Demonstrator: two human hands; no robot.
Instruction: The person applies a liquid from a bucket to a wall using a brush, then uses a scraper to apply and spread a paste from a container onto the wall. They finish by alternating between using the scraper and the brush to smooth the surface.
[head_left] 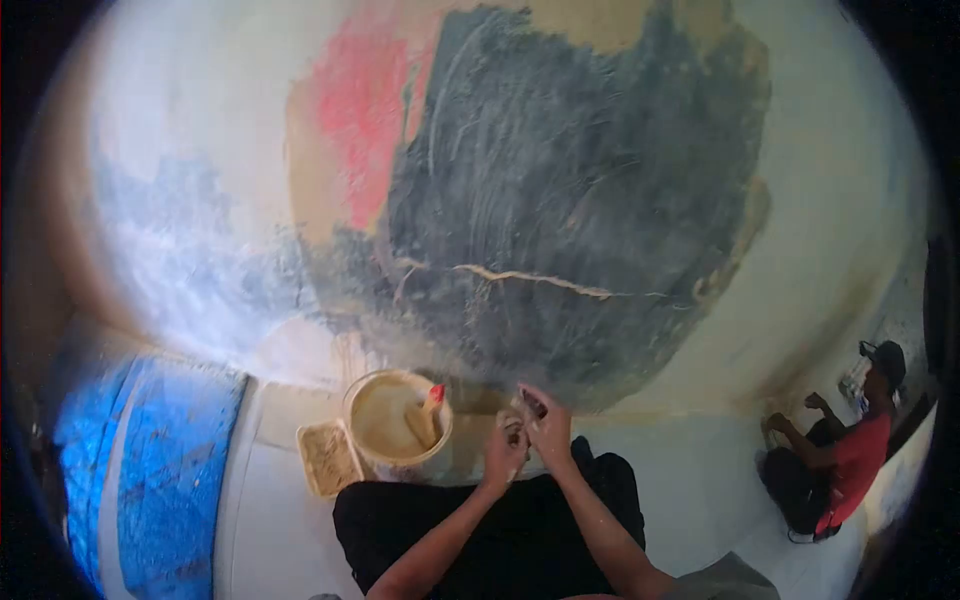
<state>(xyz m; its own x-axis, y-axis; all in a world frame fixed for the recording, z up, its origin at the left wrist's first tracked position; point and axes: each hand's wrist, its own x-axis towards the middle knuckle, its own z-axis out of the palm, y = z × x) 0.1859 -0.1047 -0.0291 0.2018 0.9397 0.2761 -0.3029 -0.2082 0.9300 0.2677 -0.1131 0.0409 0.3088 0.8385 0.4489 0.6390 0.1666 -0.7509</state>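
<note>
My left hand [507, 452] and my right hand [546, 428] are together above my lap, fingers curled round something small and dark that I cannot make out. To their left stands a round bucket [375, 420] of pale, cloudy liquid. A brush [424, 424] with a red-tipped handle leans inside it. Beside the bucket lies a rectangular tray [330, 458] with a brownish, crumbly material. In front rises a wall with a large dark grey patch [580, 180] and a pale, jagged crack [540, 279] across its lower part.
A blue sheet [165, 480] covers something at the lower left. At the far right a person [855, 450] in a red shirt and dark cap sits low by the wall. A pink patch [360, 110] marks the upper wall. Pale floor [690, 480] extends to the right of my knees.
</note>
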